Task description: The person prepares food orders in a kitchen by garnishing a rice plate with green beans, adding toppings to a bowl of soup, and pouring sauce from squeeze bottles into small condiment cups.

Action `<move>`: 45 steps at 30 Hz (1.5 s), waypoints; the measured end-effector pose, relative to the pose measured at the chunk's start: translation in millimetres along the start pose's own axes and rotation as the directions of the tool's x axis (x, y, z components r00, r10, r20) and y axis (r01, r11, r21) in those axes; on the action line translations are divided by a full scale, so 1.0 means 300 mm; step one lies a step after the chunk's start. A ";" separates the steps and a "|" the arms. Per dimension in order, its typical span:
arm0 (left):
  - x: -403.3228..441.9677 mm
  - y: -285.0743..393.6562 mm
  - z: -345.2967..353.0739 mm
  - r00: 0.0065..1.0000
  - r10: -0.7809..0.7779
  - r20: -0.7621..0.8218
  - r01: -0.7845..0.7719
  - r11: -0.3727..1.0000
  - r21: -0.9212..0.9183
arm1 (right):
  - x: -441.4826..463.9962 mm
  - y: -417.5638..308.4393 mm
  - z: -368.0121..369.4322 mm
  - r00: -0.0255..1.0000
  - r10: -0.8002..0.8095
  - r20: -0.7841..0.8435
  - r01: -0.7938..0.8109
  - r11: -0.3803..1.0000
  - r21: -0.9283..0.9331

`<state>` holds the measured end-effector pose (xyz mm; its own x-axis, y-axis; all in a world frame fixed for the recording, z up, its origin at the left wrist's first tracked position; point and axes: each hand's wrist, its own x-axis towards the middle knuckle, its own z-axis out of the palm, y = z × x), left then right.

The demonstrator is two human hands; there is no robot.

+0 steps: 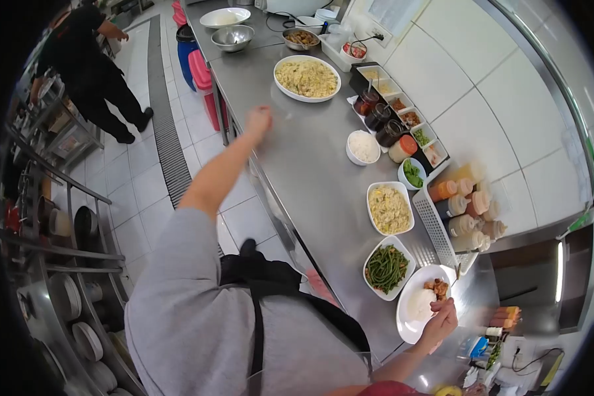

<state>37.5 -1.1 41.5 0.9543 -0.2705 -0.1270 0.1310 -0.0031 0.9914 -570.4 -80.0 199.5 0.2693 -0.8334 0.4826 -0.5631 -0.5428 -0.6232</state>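
Stretched far out over the near edge of the steel counter (pixel 317 158), my left hand (pixel 259 121) looks curled but is smeared by motion. Its nearest dish is a large white oval bowl of yellow fried rice (pixel 306 78). My right hand (pixel 442 322) is bent in close, fingers pinched together over a white oval plate (pixel 409 330). White rice (pixel 421 303) and browned pieces of food (pixel 437 287) lie on that plate. I cannot make out what the pinched fingers hold. Beside the plate sit a bowl of green beans (pixel 386 268) and a smaller bowl of fried rice (pixel 389 208).
Toward the wall stand a bowl of white rice (pixel 363 147), a bowl of green leaves (pixel 412 173), dark jars (pixel 378 117), a topping rack (pixel 421 136) and a basket of sauce bottles (pixel 445 228). A person in black (pixel 89 66) stands across the aisle, where shelves (pixel 79 257) hold dishes.
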 end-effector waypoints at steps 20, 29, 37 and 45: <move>1.138 0.232 -0.500 0.983 -0.159 0.093 0.166 0.983 -0.074 | 1.119 -1.045 2.249 0.685 -0.632 0.363 0.673 0.740 0.020; 0.946 0.233 -0.597 0.999 -0.031 0.039 0.040 0.965 -0.260 | 1.195 -1.073 2.600 0.719 -0.265 0.643 0.502 0.837 -0.216; 0.746 0.348 -0.644 0.997 0.061 0.038 -0.051 0.975 -0.217 | 1.226 -1.176 2.477 0.695 0.025 0.719 0.359 0.853 -0.378; 0.484 0.353 -0.488 0.955 0.029 0.294 0.028 0.982 -0.189 | 0.802 -1.213 1.723 0.757 0.021 0.653 -0.061 0.997 0.039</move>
<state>229.4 100.4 123.4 0.8367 -0.5413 -0.0829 0.2061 0.1710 0.9635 103.1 -136.8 224.3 0.7026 -0.7099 -0.0495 -0.5474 -0.4947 -0.6750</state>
